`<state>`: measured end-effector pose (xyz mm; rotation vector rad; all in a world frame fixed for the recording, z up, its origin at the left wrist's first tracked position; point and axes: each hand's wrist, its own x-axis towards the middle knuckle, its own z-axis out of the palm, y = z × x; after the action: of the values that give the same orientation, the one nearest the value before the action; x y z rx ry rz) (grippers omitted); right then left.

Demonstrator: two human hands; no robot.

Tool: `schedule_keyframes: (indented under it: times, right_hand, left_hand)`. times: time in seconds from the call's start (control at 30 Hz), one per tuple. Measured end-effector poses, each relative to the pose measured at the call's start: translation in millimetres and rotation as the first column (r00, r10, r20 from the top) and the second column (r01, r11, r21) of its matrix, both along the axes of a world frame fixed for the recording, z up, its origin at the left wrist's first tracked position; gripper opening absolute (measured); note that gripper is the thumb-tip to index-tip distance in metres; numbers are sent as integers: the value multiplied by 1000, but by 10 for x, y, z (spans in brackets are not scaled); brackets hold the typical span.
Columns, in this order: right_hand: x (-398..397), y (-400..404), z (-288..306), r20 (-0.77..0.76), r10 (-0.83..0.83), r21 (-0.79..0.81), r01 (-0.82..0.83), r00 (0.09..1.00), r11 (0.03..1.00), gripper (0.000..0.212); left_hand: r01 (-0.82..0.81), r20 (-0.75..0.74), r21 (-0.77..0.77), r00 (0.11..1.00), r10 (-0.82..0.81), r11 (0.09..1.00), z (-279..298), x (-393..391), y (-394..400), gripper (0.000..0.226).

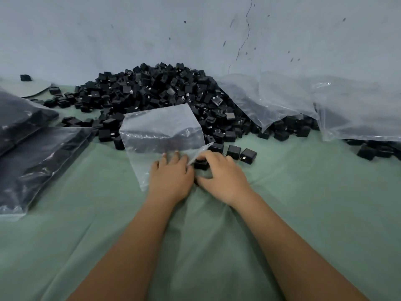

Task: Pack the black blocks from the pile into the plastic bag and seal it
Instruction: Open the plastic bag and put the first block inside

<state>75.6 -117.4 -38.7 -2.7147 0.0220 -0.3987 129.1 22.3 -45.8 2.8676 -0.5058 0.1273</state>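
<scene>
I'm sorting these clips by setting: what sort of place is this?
Probably a small packing workshop for bulk goods: a large pile of small black plastic blocks lies on a green cloth-covered surface, filled clear plastic bags of blocks are stacked alongside, against a bare cracked wall.

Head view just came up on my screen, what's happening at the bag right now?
A person is loading a clear plastic bag lying on the green cloth. The left hand rests on the bag near its opening, while the right hand holds a black block at the mouth. The bag already shows dark blocks inside. The big pile sits behind against the wall, filled bags lie at left, and a few loose blocks lie close by.
</scene>
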Motion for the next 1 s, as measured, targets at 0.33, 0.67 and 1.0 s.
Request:
schedule_keyframes:
  times: [0.33, 0.67, 1.0]
  right_hand:
    - [-248, -64, -55, 29, -128, 365, 108, 991, 925, 46]
    - [-427, -103, 86, 130, -161, 796, -6, 978, 605, 34]
    - [-476, -95, 151, 102, 22, 887, -101, 995, 450, 33]
  left_hand:
    - [25, -8, -55, 1000, -26, 998, 56, -66, 21, 49]
    - [44, 132, 149, 989, -64, 988, 260, -197, -249, 48]
    - [134, 390, -356, 921, 17, 925, 169, -400, -205, 24]
